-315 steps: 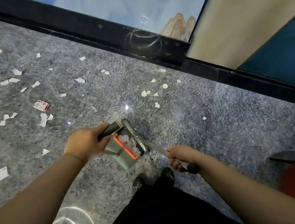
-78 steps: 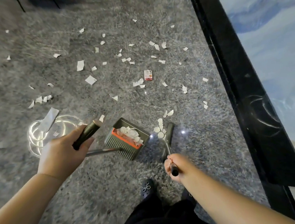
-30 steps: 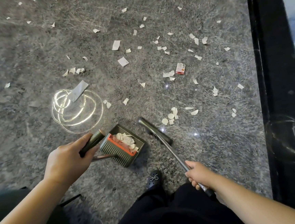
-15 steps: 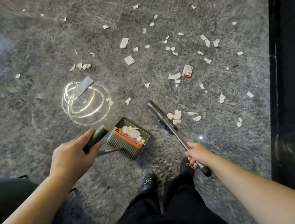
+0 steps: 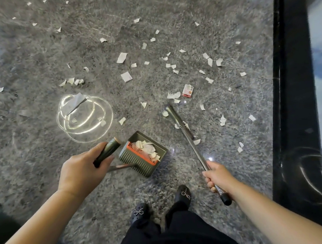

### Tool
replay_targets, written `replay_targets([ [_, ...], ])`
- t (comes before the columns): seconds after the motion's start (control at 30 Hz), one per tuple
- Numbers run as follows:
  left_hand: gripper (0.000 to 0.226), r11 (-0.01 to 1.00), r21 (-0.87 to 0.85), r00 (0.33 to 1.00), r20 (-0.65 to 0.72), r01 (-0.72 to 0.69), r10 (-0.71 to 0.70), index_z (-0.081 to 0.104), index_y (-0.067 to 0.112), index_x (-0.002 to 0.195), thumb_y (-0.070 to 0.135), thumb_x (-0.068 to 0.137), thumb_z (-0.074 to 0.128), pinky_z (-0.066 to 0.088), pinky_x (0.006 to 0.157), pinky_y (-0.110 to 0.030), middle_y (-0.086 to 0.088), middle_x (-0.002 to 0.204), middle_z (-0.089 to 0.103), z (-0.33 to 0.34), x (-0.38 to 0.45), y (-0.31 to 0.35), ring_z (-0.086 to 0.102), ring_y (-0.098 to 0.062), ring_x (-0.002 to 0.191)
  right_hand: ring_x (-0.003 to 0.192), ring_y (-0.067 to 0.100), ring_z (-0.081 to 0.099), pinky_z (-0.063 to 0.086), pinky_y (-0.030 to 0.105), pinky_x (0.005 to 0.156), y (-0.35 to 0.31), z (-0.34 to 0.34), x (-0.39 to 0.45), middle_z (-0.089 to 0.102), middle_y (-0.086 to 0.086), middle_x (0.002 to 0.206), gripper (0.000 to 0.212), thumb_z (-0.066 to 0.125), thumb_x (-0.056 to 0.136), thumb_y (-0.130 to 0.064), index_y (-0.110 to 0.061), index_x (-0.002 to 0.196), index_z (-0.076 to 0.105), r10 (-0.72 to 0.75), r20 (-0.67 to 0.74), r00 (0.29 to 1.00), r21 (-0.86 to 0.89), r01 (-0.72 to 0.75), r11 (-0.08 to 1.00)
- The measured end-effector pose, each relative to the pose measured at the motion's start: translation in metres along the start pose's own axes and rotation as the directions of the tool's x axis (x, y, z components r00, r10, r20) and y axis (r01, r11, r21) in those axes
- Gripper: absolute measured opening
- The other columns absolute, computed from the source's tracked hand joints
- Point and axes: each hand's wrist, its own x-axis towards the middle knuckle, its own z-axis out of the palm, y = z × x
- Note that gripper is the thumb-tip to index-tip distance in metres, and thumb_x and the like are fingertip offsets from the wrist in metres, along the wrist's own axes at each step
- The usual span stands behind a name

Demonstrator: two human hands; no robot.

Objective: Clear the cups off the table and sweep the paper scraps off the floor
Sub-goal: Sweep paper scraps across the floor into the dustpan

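The left hand (image 5: pixel 82 172) is gripping the dark handle of the dustpan (image 5: pixel 143 154), which is sitting on the grey floor (image 5: pixel 33 55) just in front of the person's shoes and is holding some white scraps. The right hand (image 5: pixel 218 177) is clenching around the metal shaft of the broom (image 5: pixel 184 128), whose head is lying on the floor to the right of the dustpan. Many paper scraps (image 5: pixel 126 76) are lying spread over the far floor, with a small red card (image 5: pixel 188 90) among them.
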Motion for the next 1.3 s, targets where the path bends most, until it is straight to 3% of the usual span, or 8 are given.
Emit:
replay_targets([
  [0.1, 0.041, 1.000, -0.005, 1.000, 0.020, -0.015, 0.015, 0.065, 0.030, 0.123, 0.034, 0.082, 0.072, 0.050, 0.066, -0.033, 0.002, 0.081, 0.072, 0.010, 0.013, 0.023, 0.067, -0.027, 0.075, 0.041, 0.012, 0.036, 0.031, 0.020, 0.036, 0.004, -0.023, -0.003, 0.043, 0.007, 0.061, 0.057, 0.046, 0.095, 0.001, -0.015, 0.147, 0.030, 0.032, -0.037, 0.999, 0.088, -0.028, 0.996],
  [0.27, 0.042, 0.996, 0.028, 0.994, 0.065, -0.086, 0.084, 0.061, 0.033, 0.127, 0.039, 0.086, 0.067, 0.045, 0.066, -0.031, 0.002, 0.080, 0.071, 0.027, 0.035, 0.064, 0.066, -0.027, 0.076, 0.035, 0.009, 0.035, 0.031, 0.019, 0.034, 0.008, -0.061, -0.008, 0.040, 0.004, 0.057, 0.029, 0.044, 0.095, 0.001, -0.002, 0.122, 0.052, 0.039, -0.075, 0.996, 0.181, -0.025, 0.983],
  [0.4, 0.043, 0.991, 0.055, 0.989, 0.090, -0.123, 0.118, 0.058, 0.034, 0.129, 0.043, 0.087, 0.063, 0.042, 0.063, -0.030, 0.002, 0.079, 0.069, 0.041, 0.049, 0.096, 0.064, -0.026, 0.074, 0.037, 0.011, 0.036, 0.030, 0.019, 0.035, 0.019, -0.091, -0.016, 0.040, 0.004, 0.054, 0.033, 0.043, 0.094, 0.002, -0.007, 0.125, 0.052, 0.052, -0.100, 0.994, 0.278, -0.022, 0.960],
  [0.53, 0.040, 0.985, 0.050, 0.983, 0.094, -0.164, 0.159, 0.062, 0.033, 0.124, 0.042, 0.085, 0.067, 0.036, 0.057, -0.028, 0.011, 0.062, 0.050, 0.052, 0.058, 0.124, 0.049, -0.019, 0.061, 0.039, 0.013, 0.038, 0.033, 0.022, 0.035, 0.033, -0.118, -0.024, 0.042, 0.003, 0.050, 0.040, 0.045, 0.095, 0.001, -0.012, 0.132, 0.048, 0.042, -0.160, 0.986, 0.332, 0.014, 0.943],
  [0.7, 0.039, 0.981, 0.064, 0.975, 0.141, -0.182, 0.172, 0.060, 0.038, 0.124, 0.047, 0.086, 0.062, 0.039, 0.055, -0.027, 0.007, 0.066, 0.062, 0.063, 0.068, 0.145, 0.056, -0.018, 0.062, 0.037, 0.013, 0.036, 0.031, 0.020, 0.034, 0.045, -0.146, -0.018, 0.041, 0.006, 0.052, 0.037, 0.044, 0.094, 0.003, -0.006, 0.130, 0.051, 0.100, -0.243, 0.965, 0.383, 0.000, 0.924],
  [0.87, 0.040, 0.973, 0.092, 0.966, 0.173, -0.210, 0.192, 0.060, 0.037, 0.126, 0.047, 0.087, 0.062, 0.047, 0.058, -0.030, 0.003, 0.067, 0.061, 0.067, 0.075, 0.158, 0.058, -0.022, 0.063, 0.043, 0.019, 0.048, 0.041, 0.026, 0.039, 0.053, -0.163, -0.001, 0.052, 0.005, 0.046, 0.042, 0.049, 0.094, -0.004, -0.005, 0.136, 0.046, 0.142, -0.311, 0.940, 0.342, -0.029, 0.939],
  [1.0, 0.041, 0.971, 0.118, 0.964, 0.190, -0.209, 0.185, 0.060, 0.037, 0.125, 0.050, 0.086, 0.061, 0.043, 0.054, -0.027, 0.006, 0.065, 0.061, 0.066, 0.084, 0.164, 0.056, -0.019, 0.060, 0.048, 0.020, 0.051, 0.042, 0.030, 0.044, 0.055, -0.170, 0.014, 0.056, 0.010, 0.056, 0.043, 0.051, 0.094, -0.006, -0.008, 0.136, 0.045, 0.183, -0.374, 0.909, 0.325, -0.056, 0.944],
  [1.3, 0.040, 0.962, 0.122, 0.960, 0.171, -0.244, 0.222, 0.067, 0.032, 0.118, 0.044, 0.081, 0.070, 0.039, 0.052, -0.027, 0.010, 0.053, 0.050, 0.073, 0.101, 0.155, 0.049, -0.020, 0.054, 0.038, 0.019, 0.043, 0.035, 0.023, 0.035, 0.053, -0.170, 0.070, 0.048, 0.011, 0.049, 0.015, 0.045, 0.096, -0.001, -0.003, 0.111, 0.046, 0.302, -0.269, 0.914, 0.425, -0.169, 0.889],
])
